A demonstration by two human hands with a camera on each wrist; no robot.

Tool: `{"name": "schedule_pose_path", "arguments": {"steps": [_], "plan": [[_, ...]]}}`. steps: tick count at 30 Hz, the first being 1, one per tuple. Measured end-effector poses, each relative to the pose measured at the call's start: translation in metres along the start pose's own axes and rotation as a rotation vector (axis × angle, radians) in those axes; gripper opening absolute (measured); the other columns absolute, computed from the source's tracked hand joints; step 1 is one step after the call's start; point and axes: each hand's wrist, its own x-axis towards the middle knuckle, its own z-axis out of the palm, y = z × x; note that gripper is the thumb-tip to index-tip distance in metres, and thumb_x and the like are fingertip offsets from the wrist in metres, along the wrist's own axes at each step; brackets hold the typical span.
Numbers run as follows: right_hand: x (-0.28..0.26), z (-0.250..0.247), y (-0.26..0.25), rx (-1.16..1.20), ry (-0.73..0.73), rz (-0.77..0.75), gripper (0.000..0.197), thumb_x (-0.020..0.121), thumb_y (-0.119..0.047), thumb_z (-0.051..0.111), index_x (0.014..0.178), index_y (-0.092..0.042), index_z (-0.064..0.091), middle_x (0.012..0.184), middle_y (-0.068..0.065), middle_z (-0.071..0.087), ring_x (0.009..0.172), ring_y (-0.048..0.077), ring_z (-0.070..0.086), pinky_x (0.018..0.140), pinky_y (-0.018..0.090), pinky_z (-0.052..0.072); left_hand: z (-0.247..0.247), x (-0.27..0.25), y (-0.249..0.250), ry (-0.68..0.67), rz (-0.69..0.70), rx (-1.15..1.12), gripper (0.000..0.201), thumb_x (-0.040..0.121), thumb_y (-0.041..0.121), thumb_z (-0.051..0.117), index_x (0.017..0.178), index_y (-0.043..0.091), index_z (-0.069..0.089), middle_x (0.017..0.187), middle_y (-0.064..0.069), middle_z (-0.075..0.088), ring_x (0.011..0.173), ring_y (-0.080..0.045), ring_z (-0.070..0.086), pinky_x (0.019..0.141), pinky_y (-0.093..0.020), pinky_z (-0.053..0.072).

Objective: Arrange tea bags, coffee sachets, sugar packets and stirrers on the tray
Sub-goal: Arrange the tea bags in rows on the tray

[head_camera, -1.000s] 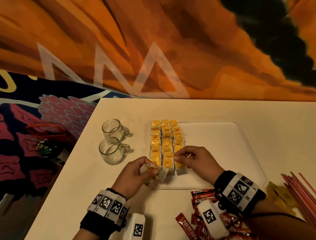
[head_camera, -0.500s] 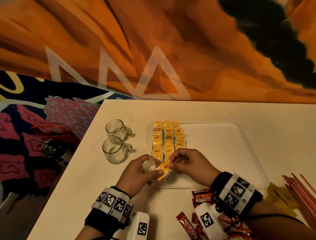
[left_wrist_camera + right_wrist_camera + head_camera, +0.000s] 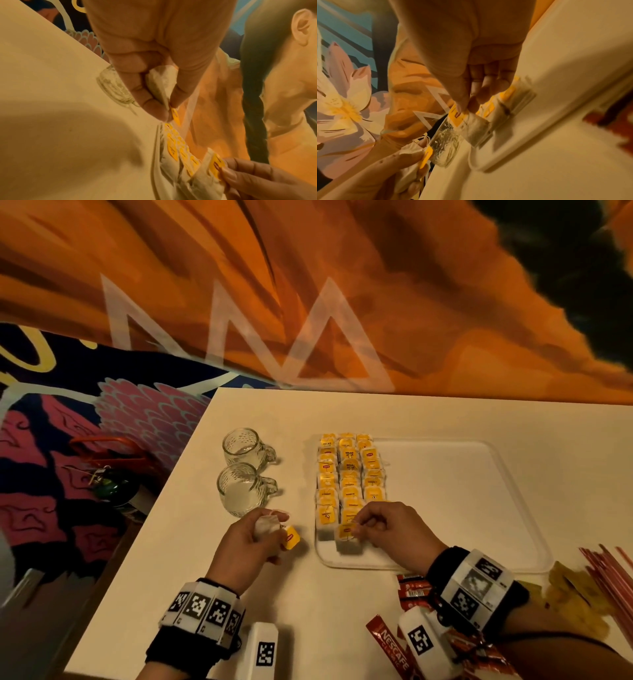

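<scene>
A clear tray (image 3: pixel 479 508) lies on the white table, with three rows of yellow-tagged tea bags (image 3: pixel 349 474) along its left side. My right hand (image 3: pixel 373 525) pinches the yellow tag of a tea bag (image 3: pixel 346 537) at the near end of the middle row, the bag (image 3: pixel 476 128) lying on the tray. My left hand (image 3: pixel 263 529), left of the tray, grips a crumpled tea bag (image 3: pixel 159 82) with its yellow tag (image 3: pixel 291 537) sticking out. Red coffee sachets (image 3: pixel 387 642) lie near my right wrist. Red stirrers (image 3: pixel 613 570) lie at the right edge.
Two small glass mugs (image 3: pixel 246 470) stand left of the tray, close to my left hand. Yellow packets (image 3: pixel 575 594) lie by the stirrers. The table's left edge drops off beside the mugs; a painted wall backs the table.
My hands have come apart: the right one carried a tea bag onto the near end of the middle row, and the left one drew back to the left with its bag.
</scene>
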Motion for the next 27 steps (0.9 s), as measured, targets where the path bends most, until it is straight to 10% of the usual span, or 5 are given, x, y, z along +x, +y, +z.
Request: {"name": "schedule_pose_path", "arguments": {"steps": [11,16,27], "plan": [[0.018,0.036,0.001,-0.058,0.011,0.103,0.005,0.081,-0.018,0.075,0.082,-0.019,0.07,0.077,0.013,0.069,0.063,0.008,0.055,0.058,0.009,0.04,-0.007,0.0,-0.02,-0.059,-0.08,-0.061,0.021,0.085,-0.008,0.061,0.102,0.006,0.065,0.094,-0.007,0.069,0.07,-0.01,0.069,0.054,-0.03,0.056],[0.023,0.037,-0.003,-0.075,0.092,0.081,0.014,0.08,-0.017,0.076,0.093,-0.015,0.07,0.073,0.003,0.067,0.066,0.002,0.057,0.061,0.004,0.039,-0.006,0.004,-0.018,-0.104,-0.144,-0.163,0.041,0.08,-0.011,0.065,0.115,0.008,0.059,0.109,-0.018,0.068,0.093,-0.033,0.069,0.067,-0.043,0.059],[0.008,0.014,-0.028,0.045,-0.03,0.022,0.011,0.076,-0.025,0.08,0.083,-0.02,0.074,0.072,-0.01,0.066,0.06,-0.005,0.053,0.061,0.013,0.04,0.041,0.021,0.011,-0.212,-0.152,-0.113,0.037,0.079,-0.006,0.069,0.114,0.0,0.057,0.091,-0.015,0.07,0.078,-0.025,0.069,0.071,-0.043,0.06]]}}
